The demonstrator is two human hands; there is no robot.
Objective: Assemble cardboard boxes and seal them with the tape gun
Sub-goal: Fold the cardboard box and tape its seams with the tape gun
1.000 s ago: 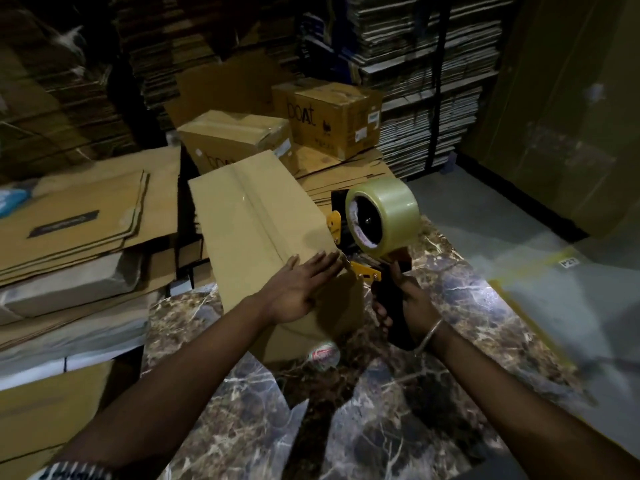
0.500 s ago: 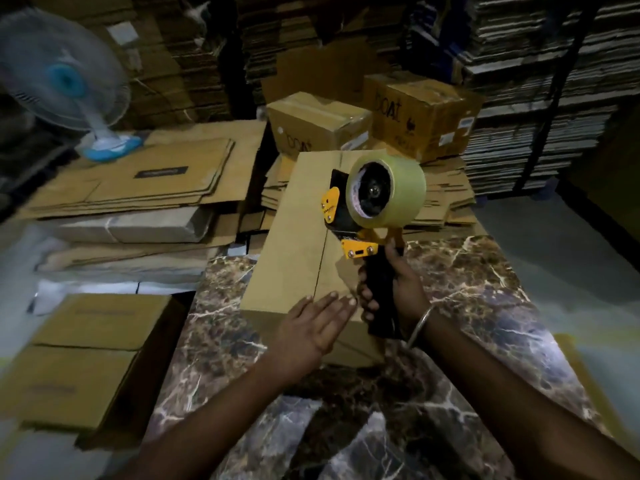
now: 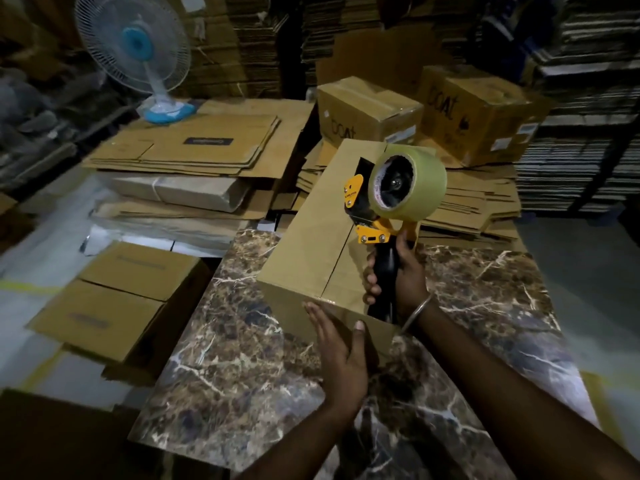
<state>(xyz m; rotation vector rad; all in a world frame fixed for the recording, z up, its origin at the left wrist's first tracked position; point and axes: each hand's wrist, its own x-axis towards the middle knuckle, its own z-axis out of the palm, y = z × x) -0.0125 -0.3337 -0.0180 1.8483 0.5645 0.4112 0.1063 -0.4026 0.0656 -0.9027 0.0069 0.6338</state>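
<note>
Brown rectangular cardboard box (image 3: 311,244) is seen lying lengthwise on the brown marble-patterned tabletop (image 3: 242,368), its top seam apparently untaped, though dim light blurs it. Its near end is pressed by the left hand (image 3: 341,355), fingers straight. The yellow-and-black tape gun (image 3: 384,216) is gripped by the right hand (image 3: 398,275) above the box's right edge.

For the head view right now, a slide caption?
Right hand grips tape gun over cardboard box; left hand steadies it.
</note>
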